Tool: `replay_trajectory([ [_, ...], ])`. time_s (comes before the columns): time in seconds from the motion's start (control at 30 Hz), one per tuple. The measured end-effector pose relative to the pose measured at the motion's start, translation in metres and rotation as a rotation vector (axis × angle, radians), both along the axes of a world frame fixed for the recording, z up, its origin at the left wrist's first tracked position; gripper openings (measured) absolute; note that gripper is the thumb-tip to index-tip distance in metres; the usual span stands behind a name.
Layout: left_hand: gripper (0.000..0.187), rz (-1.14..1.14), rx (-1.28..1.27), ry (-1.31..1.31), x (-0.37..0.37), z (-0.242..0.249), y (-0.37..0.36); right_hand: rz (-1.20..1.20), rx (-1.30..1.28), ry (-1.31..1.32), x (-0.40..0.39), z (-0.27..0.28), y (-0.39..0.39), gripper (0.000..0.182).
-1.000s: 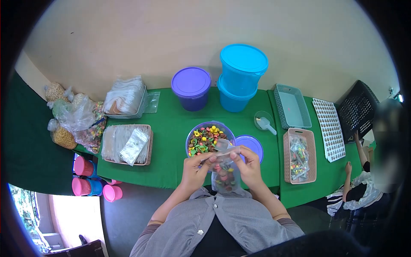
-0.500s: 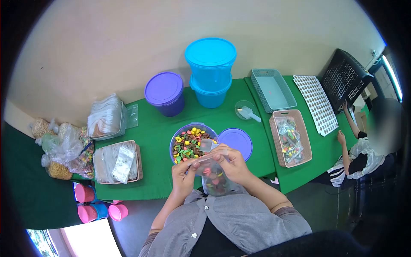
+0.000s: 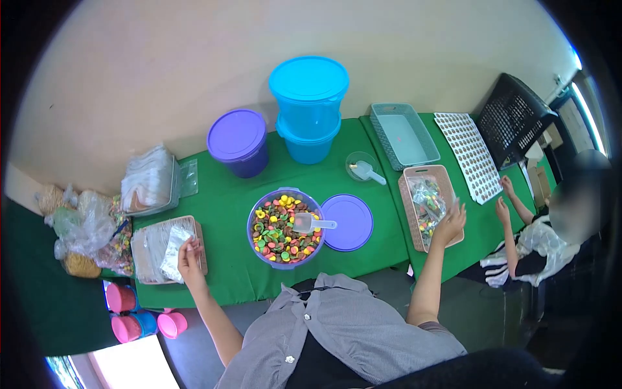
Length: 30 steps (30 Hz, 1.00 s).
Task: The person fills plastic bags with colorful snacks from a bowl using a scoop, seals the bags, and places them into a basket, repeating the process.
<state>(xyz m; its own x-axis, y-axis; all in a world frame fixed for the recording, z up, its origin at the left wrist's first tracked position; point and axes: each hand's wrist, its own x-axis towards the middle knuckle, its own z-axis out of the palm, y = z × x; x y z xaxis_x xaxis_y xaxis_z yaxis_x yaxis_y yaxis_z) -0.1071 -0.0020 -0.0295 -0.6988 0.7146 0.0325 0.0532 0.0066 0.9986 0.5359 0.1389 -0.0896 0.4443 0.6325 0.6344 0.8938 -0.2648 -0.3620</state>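
Observation:
My left hand (image 3: 190,260) is at the right side of a pink basket (image 3: 203,259) of clear bags. Its fingers are bent together beside a silvery packet (image 3: 172,259); what is between them, if anything, is too small to tell. My right hand (image 3: 449,225), its fingers apart, is over the right edge of another pink basket (image 3: 405,194), close to filled candy bags (image 3: 427,202). Between my hands, a purple tub (image 3: 284,264) holds colourful candies (image 3: 278,236) with a clear scoop (image 3: 314,223) lying on them. A purple lid (image 3: 348,222) lies beside the tub.
Behind stand a closed purple tub (image 3: 238,142) and stacked blue tubs (image 3: 309,97). A small bowl (image 3: 360,157), grey-green basket (image 3: 404,136), dotted sheet (image 3: 468,155) and black crate (image 3: 515,120) are farther right. A co-worker (image 3: 544,243) is at right; snack bags (image 3: 91,227) lie left.
My hands have parted from over the candy tub, the left to the bag basket and the right to the other basket. The filled bag has left my lap area; the scoop now rests on the candies.

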Motion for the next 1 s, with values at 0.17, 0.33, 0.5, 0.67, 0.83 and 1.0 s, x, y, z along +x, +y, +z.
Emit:
replay_trajectory([
  [0.17, 0.034, 0.227, -0.255, 0.480, -0.072, -0.063, -0.029, -0.042, -0.746, 0.066, 0.003, -0.089, -0.013, 0.053],
  [0.33, 0.059, 0.253, -0.973, 1.025, -0.110, -0.108, -0.052, -0.005, -0.555, 0.136, -0.037, -0.050, 0.004, 0.052],
  [0.5, 0.052, 0.324, -0.979, 1.078, -0.094, -0.098, -0.051, 0.549, -0.126, 0.158, -0.145, 0.006, 0.014, 0.042],
  [0.67, 0.031, 0.520, -0.688, 0.931, -0.091, -0.078, -0.048, 0.945, -0.023, 0.265, -0.260, 0.070, -0.010, 0.037],
  [0.83, 0.031, 0.408, -0.058, 0.463, -0.033, 0.000, -0.034, 1.320, -0.171, 0.394, -0.316, 0.111, -0.037, 0.041],
  [1.0, 0.035, -0.579, 0.065, -0.045, 0.088, 0.014, -0.015, 1.587, -0.427, 0.946, -0.351, 0.112, -0.046, 0.035],
])
